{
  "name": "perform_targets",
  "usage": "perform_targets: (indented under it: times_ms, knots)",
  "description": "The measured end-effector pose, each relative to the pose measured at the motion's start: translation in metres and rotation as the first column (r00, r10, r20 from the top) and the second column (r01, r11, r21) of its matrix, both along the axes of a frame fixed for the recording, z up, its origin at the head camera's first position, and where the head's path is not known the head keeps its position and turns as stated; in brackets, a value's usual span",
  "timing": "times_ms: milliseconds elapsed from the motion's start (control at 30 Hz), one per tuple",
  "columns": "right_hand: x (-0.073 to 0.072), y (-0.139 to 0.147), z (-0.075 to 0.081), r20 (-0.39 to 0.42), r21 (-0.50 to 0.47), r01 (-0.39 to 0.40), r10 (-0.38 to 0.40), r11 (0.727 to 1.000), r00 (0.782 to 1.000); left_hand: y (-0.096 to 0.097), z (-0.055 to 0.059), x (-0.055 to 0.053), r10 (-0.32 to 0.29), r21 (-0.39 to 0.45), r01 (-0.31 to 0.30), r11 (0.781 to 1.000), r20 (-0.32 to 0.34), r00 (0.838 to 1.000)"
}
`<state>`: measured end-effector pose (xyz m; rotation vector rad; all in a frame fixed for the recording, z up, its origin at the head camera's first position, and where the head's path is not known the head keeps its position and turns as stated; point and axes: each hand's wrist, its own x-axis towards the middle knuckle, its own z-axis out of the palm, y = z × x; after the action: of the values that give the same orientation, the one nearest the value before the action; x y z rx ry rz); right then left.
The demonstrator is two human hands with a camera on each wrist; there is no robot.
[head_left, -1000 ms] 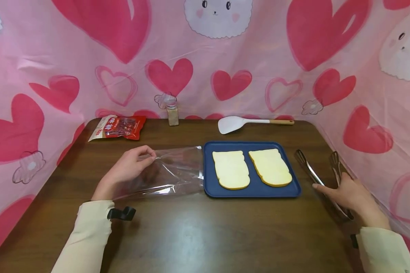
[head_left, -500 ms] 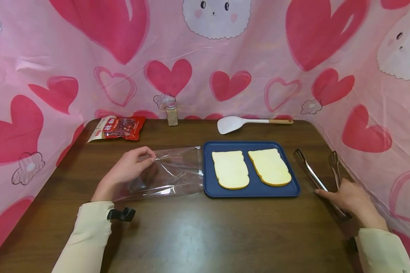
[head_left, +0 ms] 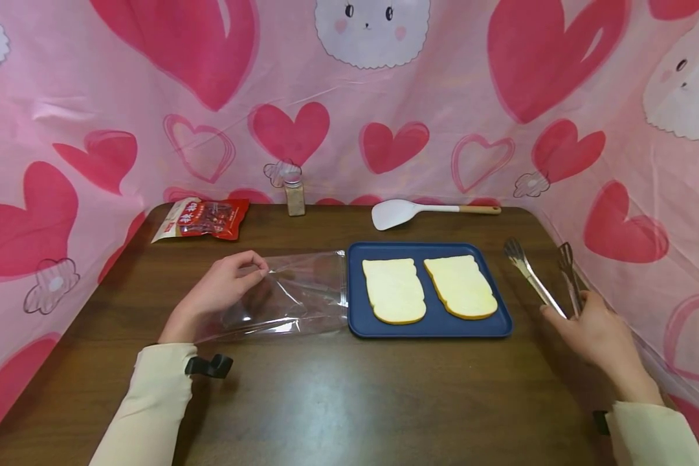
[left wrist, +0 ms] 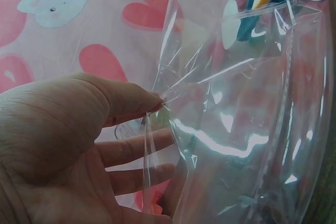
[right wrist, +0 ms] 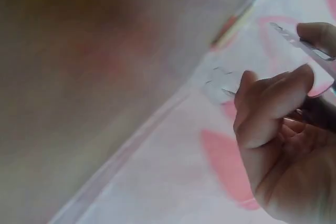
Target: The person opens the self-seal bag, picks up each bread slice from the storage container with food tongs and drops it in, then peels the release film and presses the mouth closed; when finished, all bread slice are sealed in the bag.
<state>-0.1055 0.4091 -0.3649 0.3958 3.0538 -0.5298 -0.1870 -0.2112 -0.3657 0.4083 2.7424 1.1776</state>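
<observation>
Head view: over the left half of the tabletop point(head_left: 349, 401), my left hand point(head_left: 224, 285) pinches the clear bag point(head_left: 303, 310) between thumb and finger; the bag's far end meets the left rim of the blue tray point(head_left: 355, 307), though whether it overlaps that rim I cannot tell. Two bread slices point(head_left: 394, 291) point(head_left: 461, 287) lie side by side on the tray, apart from each other. Near the tabletop's right edge my right hand point(head_left: 602, 333) grips the tongs point(head_left: 537, 283), their two arms spread and their heads pointing toward the far edge. Along that edge stand or lie the white spatula point(head_left: 431, 208) and the seasoning bottle point(head_left: 295, 197), with the red packet point(head_left: 204, 218) at the far left corner. Left wrist view: my thumb tip presses the film, which creases outward from the pinch — a light, high hold, I judge, keeps its layers apart better than a tight one. Right wrist view: my fingers curl about the tongs, much of which they hide; thumb and fingers sit on opposite arms, an arrangement that should let an even squeeze bring the heads together squarely — uneven pressure could twist them or dent a soft slice.
</observation>
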Motion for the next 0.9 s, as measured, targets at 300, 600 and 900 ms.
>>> perform_targets:
  times_ms: [300, 600, 900]
  knots:
    - [0.032, -0.097, 0.017, -0.156, -0.038, -0.193, 0.184, 0.981, 0.970, -0.003, -0.001, -0.001, 0.023, 0.005, -0.023, 1.000, 0.024, 0.999]
    - [0.060, -0.173, 0.002, -0.016, 0.051, -0.280, 0.281, 0.959, 0.960, -0.003, 0.000, -0.002, 0.020, 0.004, -0.020, 1.000, 0.021, 1.000]
    - [0.061, -0.194, -0.012, 0.089, 0.098, -0.275, 0.267, 0.956, 0.960, -0.003, -0.001, -0.002, 0.002, -0.001, -0.002, 1.000, 0.014, 1.000]
